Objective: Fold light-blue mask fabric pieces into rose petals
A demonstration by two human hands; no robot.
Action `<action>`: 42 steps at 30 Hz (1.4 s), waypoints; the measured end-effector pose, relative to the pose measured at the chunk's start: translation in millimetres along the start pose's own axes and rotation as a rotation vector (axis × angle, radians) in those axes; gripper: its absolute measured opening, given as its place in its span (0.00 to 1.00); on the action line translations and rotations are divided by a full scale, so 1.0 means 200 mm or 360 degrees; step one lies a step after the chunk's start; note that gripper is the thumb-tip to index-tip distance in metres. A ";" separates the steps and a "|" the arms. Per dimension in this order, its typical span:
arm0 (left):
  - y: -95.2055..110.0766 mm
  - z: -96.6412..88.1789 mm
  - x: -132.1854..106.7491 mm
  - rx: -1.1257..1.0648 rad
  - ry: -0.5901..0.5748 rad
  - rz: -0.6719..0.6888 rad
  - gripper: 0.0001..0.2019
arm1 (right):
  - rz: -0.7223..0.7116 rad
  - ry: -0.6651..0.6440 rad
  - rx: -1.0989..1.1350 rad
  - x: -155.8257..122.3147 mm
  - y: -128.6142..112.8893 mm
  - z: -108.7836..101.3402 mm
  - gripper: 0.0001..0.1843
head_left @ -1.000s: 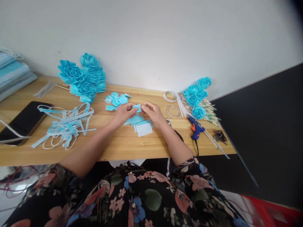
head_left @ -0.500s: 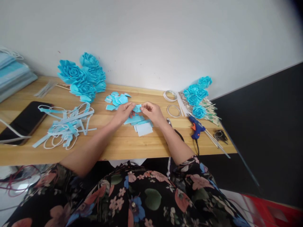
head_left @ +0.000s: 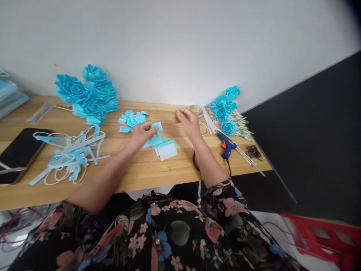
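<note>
My left hand [head_left: 141,134] pinches a small blue fabric piece [head_left: 157,126] between thumb and fingers, above a stack of blue and white fabric rectangles [head_left: 167,150]. Just behind that hand lies a loose pile of cut blue petal pieces [head_left: 132,119]. My right hand [head_left: 188,120] is raised to the right, apart from the blue piece, its fingertips pressed together. Whether anything small sits in that pinch cannot be seen. Two tape rolls [head_left: 195,109] lie behind and beside the right hand, partly covered by it.
Large blue fabric roses [head_left: 94,92] stand back left; smaller blue roses [head_left: 224,107] lie on wrapped sticks at right. A blue glue gun [head_left: 228,146] is by the right forearm. Cut-off strips and ear loops [head_left: 70,156] and a phone [head_left: 21,152] occupy the left.
My right hand has let go of the blue piece and moved up and right, away from my left hand. The left hand keeps the piece. The view has shifted slightly right.
</note>
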State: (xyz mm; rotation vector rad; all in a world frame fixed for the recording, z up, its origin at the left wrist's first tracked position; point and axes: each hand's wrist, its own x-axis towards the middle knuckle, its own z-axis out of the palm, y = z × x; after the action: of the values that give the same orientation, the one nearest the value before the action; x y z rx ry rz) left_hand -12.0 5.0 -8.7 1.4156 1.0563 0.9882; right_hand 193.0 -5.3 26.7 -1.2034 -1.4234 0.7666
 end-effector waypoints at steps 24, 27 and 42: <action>0.03 0.00 -0.01 -0.0073 0.0012 0.0011 0.13 | 0.0078 -0.0144 -0.1583 -0.43 0.17 -0.42 0.10; 0.03 0.00 -0.01 -0.0068 0.0016 0.0000 0.13 | 0.0077 -0.0077 -0.1617 -0.43 0.19 -0.40 0.10; 0.03 0.01 -0.03 -0.0112 -0.0094 -0.0055 0.13 | 0.0306 0.0347 -0.0932 -0.41 0.21 -0.38 0.12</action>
State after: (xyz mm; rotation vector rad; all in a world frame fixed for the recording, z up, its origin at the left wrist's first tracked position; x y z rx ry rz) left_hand -11.6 -2.2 -2.8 1.3570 0.9904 0.9440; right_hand 271.0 -82.5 -20.9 -1.8330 -1.4033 0.3277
